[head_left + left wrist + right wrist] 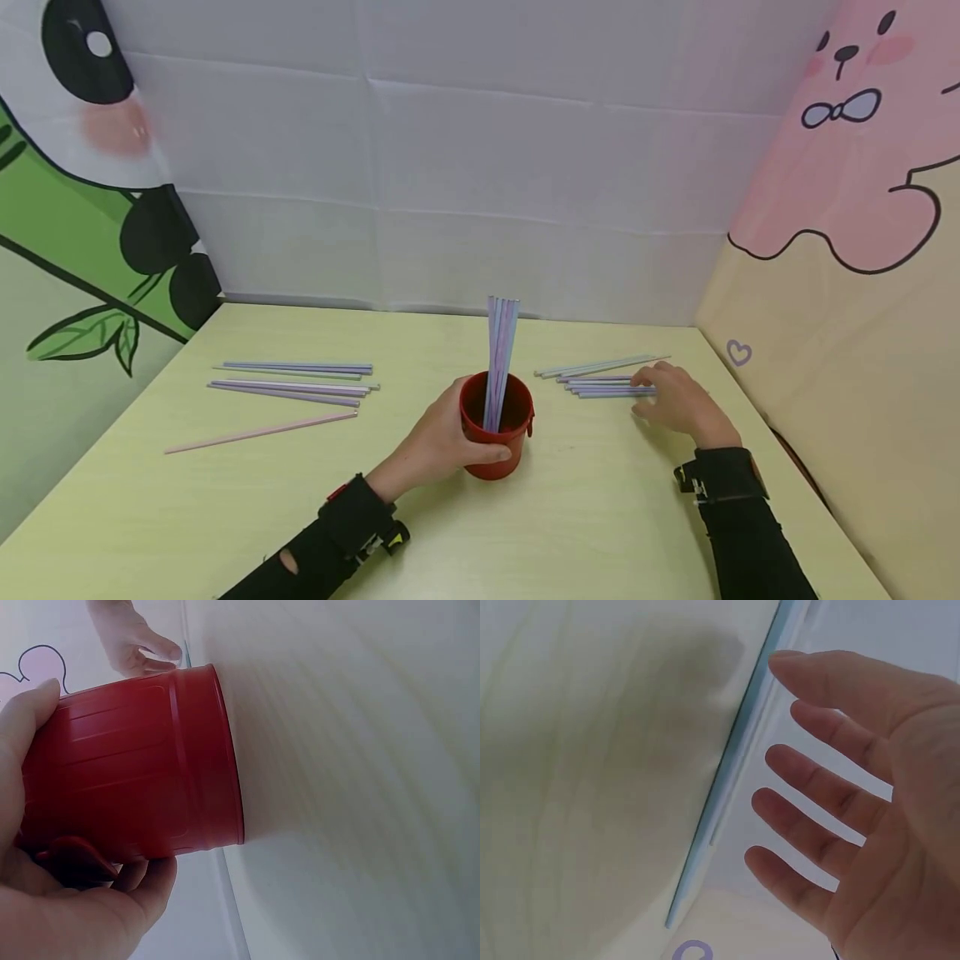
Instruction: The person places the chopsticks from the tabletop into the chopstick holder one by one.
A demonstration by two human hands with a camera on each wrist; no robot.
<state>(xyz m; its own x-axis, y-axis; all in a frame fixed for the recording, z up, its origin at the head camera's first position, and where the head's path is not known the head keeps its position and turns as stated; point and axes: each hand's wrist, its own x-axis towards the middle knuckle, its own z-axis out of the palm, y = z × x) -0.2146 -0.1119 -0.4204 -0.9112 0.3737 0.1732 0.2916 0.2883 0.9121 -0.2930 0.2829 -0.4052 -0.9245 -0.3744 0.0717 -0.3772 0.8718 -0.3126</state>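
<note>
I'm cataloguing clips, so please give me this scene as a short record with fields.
Left hand: grips red bucket
Right hand: fingers loosely spread at right sticks
In bucket: standing sticks, tops above rim
Left of bucket: left sticks, lying; nearest one pink
Surface: pale yellow table

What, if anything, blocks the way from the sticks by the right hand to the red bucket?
Nothing visible: bare tabletop lies between those sticks and the red bucket. The left hand grips the bucket from the opposite side.
</note>
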